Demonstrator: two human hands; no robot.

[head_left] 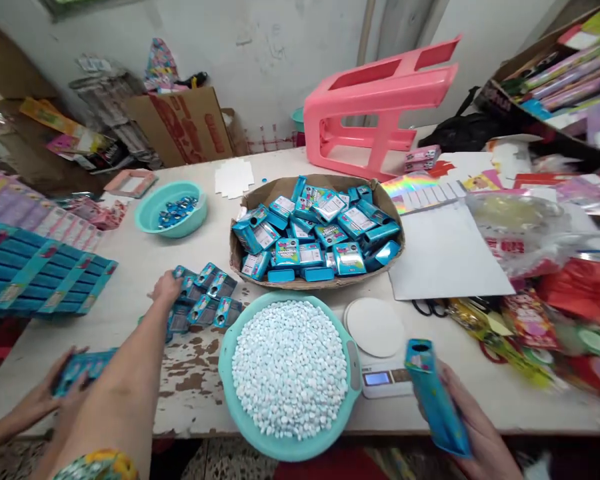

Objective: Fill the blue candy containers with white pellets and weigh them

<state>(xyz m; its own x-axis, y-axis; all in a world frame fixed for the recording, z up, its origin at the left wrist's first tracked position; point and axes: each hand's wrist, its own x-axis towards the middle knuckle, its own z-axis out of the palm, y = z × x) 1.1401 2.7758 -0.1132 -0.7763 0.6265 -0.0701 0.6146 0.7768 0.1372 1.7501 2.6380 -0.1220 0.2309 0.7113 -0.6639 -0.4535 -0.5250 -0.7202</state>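
My left hand [167, 288] reaches to the left end of a group of small blue boxes [203, 309] with clear sides, its fingers closed at the edge of one box. At the lower right, my right hand [473, 423] holds a taller blue box [437, 400] with an opening at its top end. Between my hands stands a teal basin [226, 400] full of pale blue and white pellets. A digital scale [393, 380] with a round white plate lies behind the held box. Beyond the basin, a cardboard tray [320, 284] holds a heap of shiny blue boxes.
At the left edge, another person's hands [47, 393] hold a blue pack. Stacked blue packs [35, 270] stand behind them. A teal bowl [170, 227] holds small blue pieces. A pink stool [380, 93] lies at the back; a white board [445, 253], scissors and colourful bags lie right.
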